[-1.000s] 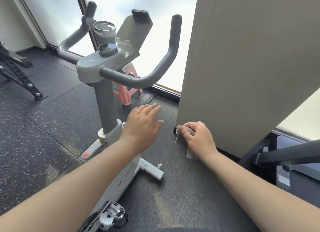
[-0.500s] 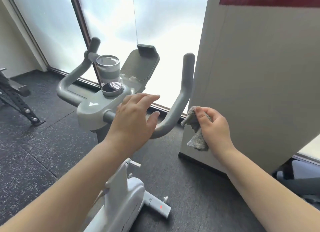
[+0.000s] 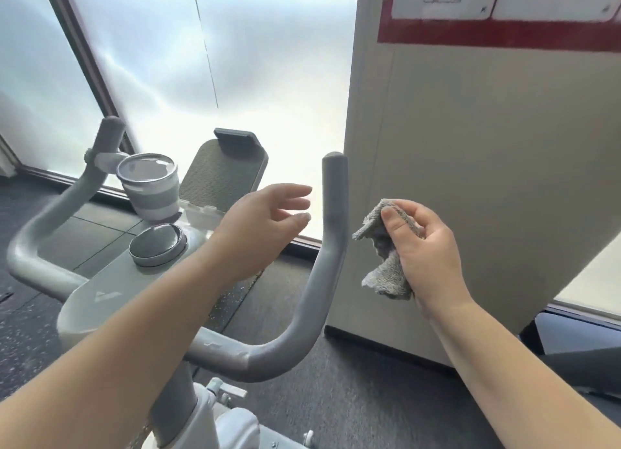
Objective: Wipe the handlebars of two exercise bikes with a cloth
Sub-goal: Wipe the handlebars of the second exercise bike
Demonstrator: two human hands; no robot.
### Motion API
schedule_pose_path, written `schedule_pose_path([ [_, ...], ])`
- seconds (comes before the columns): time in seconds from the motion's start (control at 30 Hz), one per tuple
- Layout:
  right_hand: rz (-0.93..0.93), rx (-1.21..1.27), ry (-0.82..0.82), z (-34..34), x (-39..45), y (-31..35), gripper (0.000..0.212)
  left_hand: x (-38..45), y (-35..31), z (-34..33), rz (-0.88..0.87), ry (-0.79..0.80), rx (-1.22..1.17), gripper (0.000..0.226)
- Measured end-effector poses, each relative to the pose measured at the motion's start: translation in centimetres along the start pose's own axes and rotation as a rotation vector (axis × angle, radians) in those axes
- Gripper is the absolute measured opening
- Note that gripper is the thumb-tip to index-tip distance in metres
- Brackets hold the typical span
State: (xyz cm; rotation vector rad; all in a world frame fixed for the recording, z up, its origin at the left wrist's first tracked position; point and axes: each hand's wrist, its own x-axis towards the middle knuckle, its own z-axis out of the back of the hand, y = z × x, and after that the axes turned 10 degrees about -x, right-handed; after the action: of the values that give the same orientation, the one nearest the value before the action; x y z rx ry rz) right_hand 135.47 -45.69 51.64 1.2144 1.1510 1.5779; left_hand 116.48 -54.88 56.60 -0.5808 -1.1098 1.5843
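A grey exercise bike stands in front of me. Its right handlebar [image 3: 331,247] curves up between my hands, and its left handlebar [image 3: 50,220] rises at the far left. My right hand [image 3: 426,250] grips a crumpled grey cloth [image 3: 386,267] just right of the upright right bar, not touching it. My left hand [image 3: 265,227] hovers open just left of that bar, fingers spread and pointing toward it. My left forearm crosses over the bike's grey console [image 3: 111,290].
A grey cup [image 3: 148,186] sits in the holder, with a round knob [image 3: 156,245] and a tablet rest [image 3: 221,173] on the console. A beige partition [image 3: 470,180] stands close on the right. Frosted windows [image 3: 168,62] lie behind. A dark part of another machine [image 3: 584,358] shows at the right edge.
Both hands rose from near the floor to handlebar height. The right hand lifted the cloth beside the right bar. The view tilted up and moved closer to the bike.
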Motion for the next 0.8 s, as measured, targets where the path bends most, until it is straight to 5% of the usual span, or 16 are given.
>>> schedule_pose_path([
  [0.33,0.066,0.153,0.085,-2.0,7.8,2.6,0.008,3.6,-0.5,0.2,0.050,0.036,0.007,0.044],
  [0.8,0.227,0.093,0.418,-1.9,10.0,2.8,0.016,3.9,-0.8,-0.5,0.064,0.086,-0.051,0.052],
])
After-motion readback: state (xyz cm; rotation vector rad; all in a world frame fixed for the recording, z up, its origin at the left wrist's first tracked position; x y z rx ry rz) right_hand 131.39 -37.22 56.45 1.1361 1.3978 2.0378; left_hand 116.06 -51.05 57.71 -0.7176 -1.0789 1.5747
